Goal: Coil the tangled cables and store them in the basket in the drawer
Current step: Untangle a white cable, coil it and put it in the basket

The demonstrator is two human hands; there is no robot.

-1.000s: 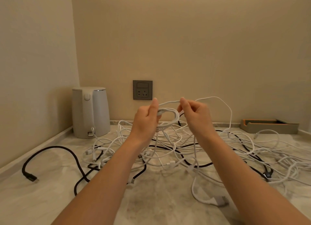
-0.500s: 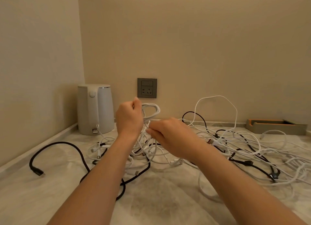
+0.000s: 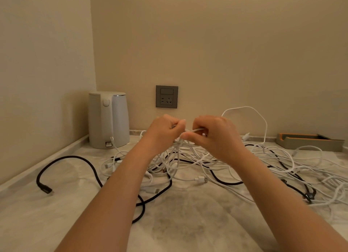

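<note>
**Both hands on white cable above tangle**

Kettle (image 3: 109, 119) stands far left. Black cable (image 3: 43, 188) loops on counter (image 3: 188, 223). Left hand (image 3: 163, 131) grips white cable (image 3: 195, 130), fingers curled. Right hand (image 3: 212, 136) pinches same cable, just above tangled pile (image 3: 180, 153). Tray (image 3: 308, 140) sits far right.

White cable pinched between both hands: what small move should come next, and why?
Probably pull a little more white cable up out of the tangle with the right hand while the left hand holds firm. Both grip it above the counter, and strands hang from them into the tangle, so it seems not yet free.
</note>
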